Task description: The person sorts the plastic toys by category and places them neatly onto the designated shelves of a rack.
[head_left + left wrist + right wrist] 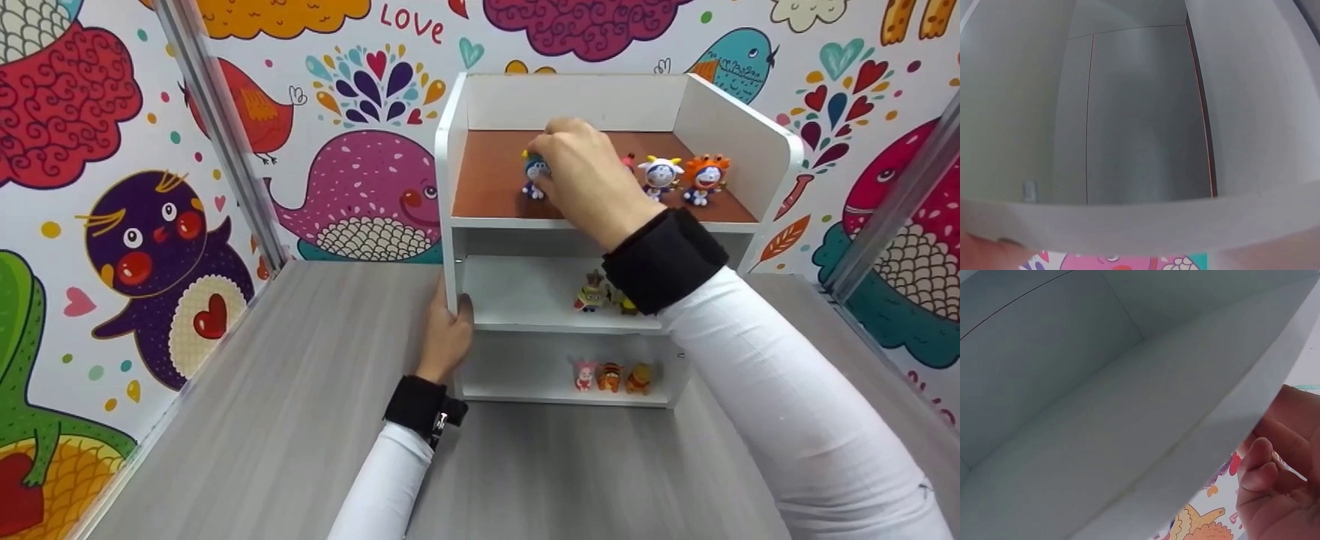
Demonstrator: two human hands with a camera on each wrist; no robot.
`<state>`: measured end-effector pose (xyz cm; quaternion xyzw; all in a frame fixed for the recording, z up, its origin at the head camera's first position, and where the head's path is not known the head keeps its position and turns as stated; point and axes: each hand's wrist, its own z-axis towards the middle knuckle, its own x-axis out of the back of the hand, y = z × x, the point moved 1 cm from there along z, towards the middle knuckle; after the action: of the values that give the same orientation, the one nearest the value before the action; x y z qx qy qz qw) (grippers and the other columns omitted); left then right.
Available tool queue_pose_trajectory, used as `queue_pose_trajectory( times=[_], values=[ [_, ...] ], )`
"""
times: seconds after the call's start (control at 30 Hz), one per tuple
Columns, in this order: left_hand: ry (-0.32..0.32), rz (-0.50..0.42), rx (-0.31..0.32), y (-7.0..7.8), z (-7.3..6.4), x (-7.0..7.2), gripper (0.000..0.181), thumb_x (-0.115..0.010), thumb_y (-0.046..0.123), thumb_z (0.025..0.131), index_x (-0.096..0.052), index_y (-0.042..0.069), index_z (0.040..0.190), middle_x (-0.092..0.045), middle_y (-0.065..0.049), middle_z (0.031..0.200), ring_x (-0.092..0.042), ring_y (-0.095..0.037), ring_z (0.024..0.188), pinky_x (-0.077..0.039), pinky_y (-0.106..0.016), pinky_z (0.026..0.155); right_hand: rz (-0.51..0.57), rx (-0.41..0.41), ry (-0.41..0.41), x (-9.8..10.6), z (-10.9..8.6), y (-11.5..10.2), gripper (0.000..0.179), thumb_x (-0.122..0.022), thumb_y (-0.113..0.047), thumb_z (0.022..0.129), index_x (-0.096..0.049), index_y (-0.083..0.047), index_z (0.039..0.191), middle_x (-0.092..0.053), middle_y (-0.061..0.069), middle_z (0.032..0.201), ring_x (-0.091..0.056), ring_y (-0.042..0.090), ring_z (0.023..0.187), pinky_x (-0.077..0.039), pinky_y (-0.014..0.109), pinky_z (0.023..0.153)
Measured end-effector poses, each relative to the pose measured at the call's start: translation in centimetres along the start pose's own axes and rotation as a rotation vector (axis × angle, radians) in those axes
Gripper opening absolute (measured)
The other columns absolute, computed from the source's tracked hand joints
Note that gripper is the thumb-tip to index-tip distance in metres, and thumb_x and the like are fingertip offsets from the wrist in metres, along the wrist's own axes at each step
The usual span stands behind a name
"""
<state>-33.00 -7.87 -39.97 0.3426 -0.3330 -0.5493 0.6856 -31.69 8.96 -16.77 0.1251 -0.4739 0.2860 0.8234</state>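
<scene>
A small white shelf unit (739,142) with a brown top shelf stands against the patterned wall. My left hand (445,339) grips the front edge of its left side panel, thumb on the inner side. Over the top shelf, my right hand (589,169) pinches a small blue-and-white figurine (534,178) near the left end. On the right of that shelf stand a figurine in a white cow hood (660,176) and one in an orange crab hood (706,180). Another, reddish one is mostly hidden behind my right hand. In the right wrist view, the fingers (1259,464) are curled and the figurine is hidden.
On the middle shelf stands a crowned figurine (592,292), with a yellow one (627,304) partly behind my right wrist. The bottom shelf holds a pink piglet (584,376), a striped tiger (609,377) and a yellow bear (639,379). Grey wood-grain tabletop (300,420) surrounds the unit.
</scene>
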Motion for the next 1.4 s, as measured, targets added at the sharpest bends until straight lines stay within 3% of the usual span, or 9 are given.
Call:
queue_pose_trajectory(
  times=[0.47, 0.9, 1.07, 1.23, 1.4],
  values=[
    [0.006, 0.020, -0.020, -0.1, -0.1, 0.0, 0.062, -0.041, -0.004, 0.097, -0.025, -0.004, 0.156, -0.033, -0.026, 0.160, -0.028, -0.039, 0.151, -0.021, -0.054, 0.126, -0.023, 0.052, 0.050, -0.3, -0.1, 0.1, 0.025, -0.067, 0.000, 0.091, -0.070, 0.008, 0.114, -0.065, 0.023, 0.101, -0.061, 0.039, 0.102, -0.052, 0.049, 0.096],
    [0.014, 0.023, -0.010, -0.1, -0.2, 0.0, 0.060, -0.042, -0.004, 0.096, -0.028, -0.003, 0.155, -0.036, -0.026, 0.158, -0.030, -0.040, 0.149, -0.022, -0.054, 0.125, -0.008, 0.027, 0.026, -0.2, -0.2, 0.1, 0.034, -0.071, -0.004, 0.089, -0.067, 0.008, 0.121, -0.065, 0.024, 0.111, -0.060, 0.039, 0.108, -0.051, 0.048, 0.101],
    [0.004, 0.029, 0.010, 0.0, -0.2, 0.0, 0.061, -0.042, -0.004, 0.096, -0.027, -0.003, 0.156, -0.034, -0.026, 0.159, -0.029, -0.040, 0.150, -0.021, -0.053, 0.126, 0.009, 0.019, 0.056, 0.1, -0.7, 0.2, 0.042, -0.073, -0.007, 0.089, -0.064, 0.009, 0.127, -0.065, 0.025, 0.120, -0.059, 0.039, 0.114, -0.050, 0.049, 0.104],
    [0.003, 0.029, 0.008, 0.1, -0.1, 0.0, 0.062, -0.042, -0.004, 0.096, -0.026, -0.003, 0.156, -0.033, -0.025, 0.160, -0.029, -0.040, 0.150, -0.021, -0.052, 0.126, 0.071, 0.025, 0.172, 1.0, -1.8, 0.1, 0.044, -0.073, -0.009, 0.089, -0.063, 0.008, 0.129, -0.064, 0.024, 0.125, -0.059, 0.038, 0.118, -0.050, 0.047, 0.105],
    [0.007, 0.019, -0.005, -0.2, 0.1, -0.1, 0.062, -0.041, -0.005, 0.095, -0.027, -0.003, 0.156, -0.035, -0.026, 0.159, -0.030, -0.039, 0.150, -0.022, -0.050, 0.126, 0.176, 0.131, 0.496, 1.1, -5.6, 0.1, 0.033, -0.073, -0.009, 0.088, -0.070, 0.003, 0.118, -0.067, 0.020, 0.114, -0.062, 0.030, 0.100, -0.052, 0.030, 0.088]
  ],
)
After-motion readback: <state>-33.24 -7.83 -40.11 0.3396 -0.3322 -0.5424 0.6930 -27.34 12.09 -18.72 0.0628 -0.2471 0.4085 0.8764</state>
